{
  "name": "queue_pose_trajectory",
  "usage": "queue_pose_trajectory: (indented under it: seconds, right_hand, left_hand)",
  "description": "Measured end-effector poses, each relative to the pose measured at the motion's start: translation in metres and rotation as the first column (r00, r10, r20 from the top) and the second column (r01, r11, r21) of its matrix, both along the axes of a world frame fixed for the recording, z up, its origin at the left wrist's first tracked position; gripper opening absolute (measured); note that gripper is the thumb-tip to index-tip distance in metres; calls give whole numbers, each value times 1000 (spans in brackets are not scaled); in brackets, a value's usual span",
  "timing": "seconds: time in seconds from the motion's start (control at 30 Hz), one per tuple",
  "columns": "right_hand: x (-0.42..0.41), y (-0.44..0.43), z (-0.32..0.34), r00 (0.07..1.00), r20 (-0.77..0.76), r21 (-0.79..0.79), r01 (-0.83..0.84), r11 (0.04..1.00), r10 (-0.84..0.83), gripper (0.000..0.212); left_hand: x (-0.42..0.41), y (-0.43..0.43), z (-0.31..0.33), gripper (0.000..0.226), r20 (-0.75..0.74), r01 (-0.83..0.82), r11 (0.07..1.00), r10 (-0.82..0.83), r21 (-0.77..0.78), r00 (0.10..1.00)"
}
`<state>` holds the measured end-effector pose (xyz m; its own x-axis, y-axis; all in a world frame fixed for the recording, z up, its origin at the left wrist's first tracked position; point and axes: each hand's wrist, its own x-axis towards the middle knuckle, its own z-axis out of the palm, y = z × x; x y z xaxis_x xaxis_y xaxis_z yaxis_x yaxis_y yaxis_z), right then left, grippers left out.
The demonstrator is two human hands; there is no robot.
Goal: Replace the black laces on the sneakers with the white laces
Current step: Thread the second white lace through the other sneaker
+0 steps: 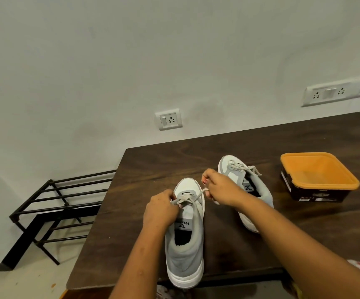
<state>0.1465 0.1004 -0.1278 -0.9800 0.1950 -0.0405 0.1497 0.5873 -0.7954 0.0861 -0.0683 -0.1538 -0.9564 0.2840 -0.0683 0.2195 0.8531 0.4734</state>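
Observation:
A grey and white sneaker (185,251) stands near the table's front edge, heel toward me, with a white lace (193,196) crossed over its lower eyelets. My left hand (160,209) pinches the lace's left end beside the tongue. My right hand (220,187) grips the other end and holds it up to the right of the toe. A second sneaker (236,169) lies behind my right arm with a white lace (242,167) threaded and tied. No black lace is in view.
An orange plastic tub (319,175) stands on the dark wooden table (153,167) at the right. A black metal shoe rack (51,208) stands on the floor left of the table. Wall sockets (170,119) sit on the white wall behind.

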Motion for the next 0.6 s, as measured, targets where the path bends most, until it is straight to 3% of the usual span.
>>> queue_pose_trajectory:
  seconds: [0.17, 0.33, 0.4, 0.43, 0.53, 0.6]
  right_hand:
    - [7, 36, 10, 977, 214, 151, -30, 988, -3, 18]
    - [9, 39, 12, 987, 158, 53, -34, 998, 25, 18]
    - [7, 31, 10, 991, 129, 16, -44, 999, 42, 23]
    - [5, 27, 8, 991, 127, 16, -51, 999, 49, 24]
    - [2, 14, 1, 986, 141, 38, -95, 995, 89, 23]
    - [0, 7, -3, 985, 142, 43, -107, 993, 100, 21]
  left_hand:
    - [-3, -3, 2, 12, 1, 28, 999, -28, 21, 1000]
    - [-2, 1, 6, 15, -66, 82, 988, -74, 131, 995]
    - [1, 6, 11, 11, -162, 96, 990, -79, 103, 984]
    - [3, 8, 13, 20, -171, 91, 993, -76, 76, 982]
    - [12, 18, 11, 49, -62, 96, 988, -105, -125, 993]
    - [18, 24, 7, 51, 13, 117, 976, -116, -182, 993]
